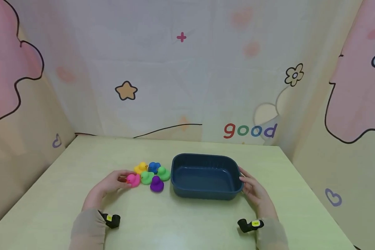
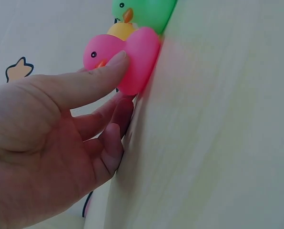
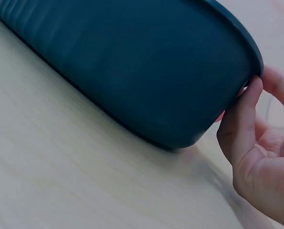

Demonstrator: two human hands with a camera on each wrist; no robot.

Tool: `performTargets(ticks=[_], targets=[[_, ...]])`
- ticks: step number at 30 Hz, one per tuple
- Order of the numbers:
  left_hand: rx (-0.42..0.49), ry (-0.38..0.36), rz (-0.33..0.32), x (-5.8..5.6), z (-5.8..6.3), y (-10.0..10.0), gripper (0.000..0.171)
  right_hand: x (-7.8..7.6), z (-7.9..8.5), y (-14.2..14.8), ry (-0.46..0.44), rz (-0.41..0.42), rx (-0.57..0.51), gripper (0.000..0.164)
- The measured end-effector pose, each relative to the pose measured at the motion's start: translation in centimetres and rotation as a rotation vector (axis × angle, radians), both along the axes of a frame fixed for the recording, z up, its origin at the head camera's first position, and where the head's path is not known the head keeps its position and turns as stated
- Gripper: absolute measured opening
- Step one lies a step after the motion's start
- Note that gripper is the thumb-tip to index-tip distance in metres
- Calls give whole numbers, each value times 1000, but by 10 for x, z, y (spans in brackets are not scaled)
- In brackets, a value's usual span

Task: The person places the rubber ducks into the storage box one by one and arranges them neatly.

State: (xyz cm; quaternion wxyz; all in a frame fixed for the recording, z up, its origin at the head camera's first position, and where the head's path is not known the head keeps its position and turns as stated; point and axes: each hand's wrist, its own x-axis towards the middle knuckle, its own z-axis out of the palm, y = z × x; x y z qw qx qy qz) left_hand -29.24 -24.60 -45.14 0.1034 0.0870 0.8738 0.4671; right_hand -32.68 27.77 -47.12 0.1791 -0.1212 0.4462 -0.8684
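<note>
My left hand (image 1: 114, 182) holds a pink rubber duck (image 1: 133, 180) at the left edge of a group of ducks. In the left wrist view the thumb presses the pink duck (image 2: 142, 62), with the other fingers partly hidden behind and below it. Close around it sit a yellow duck (image 1: 140, 168), a blue duck (image 1: 154, 167), two green ducks (image 1: 164, 173) and a purple duck (image 1: 157, 184). My right hand (image 1: 253, 189) touches the right end of a dark blue rectangular basin (image 1: 203, 193) from outside. Its fingertips meet the wall beneath the rim (image 3: 249, 43).
The basin stands upright on the pale table (image 1: 187, 222), just right of the ducks, and its inside shows no objects. A printed cloth backdrop (image 1: 175, 69) rises behind the table and along both sides.
</note>
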Motion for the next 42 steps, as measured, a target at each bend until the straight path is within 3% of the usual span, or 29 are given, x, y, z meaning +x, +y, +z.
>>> performTargets(ticks=[11, 17, 19, 23, 26, 29, 34, 42], targets=[[-35, -9, 27, 2, 4, -3, 50, 1, 1, -2, -19, -55, 51, 52], [-63, -57, 104, 5, 10, -8, 58, 8, 8, -5, 2, -29, 65, 51], [-40, -80, 143, 6, 12, -9, 62, 8, 8, -5, 12, -27, 78, 51], [95, -123, 204, 7, 14, -9, 69, 8, 8, -4, 3, -37, 65, 51], [230, -148, 219, 6, 15, -8, 69, 6, 6, -3, -14, -50, 49, 51], [307, -170, 221, 4, 17, -7, 72, 4, 3, -2, -23, -64, 53, 50], [342, -186, 232, 3, 18, -2, 75, 0, -1, 0, -25, -94, 91, 49], [337, -134, 243, -1, 22, 13, 80, 5, 7, -3, -47, -120, 130, 49]])
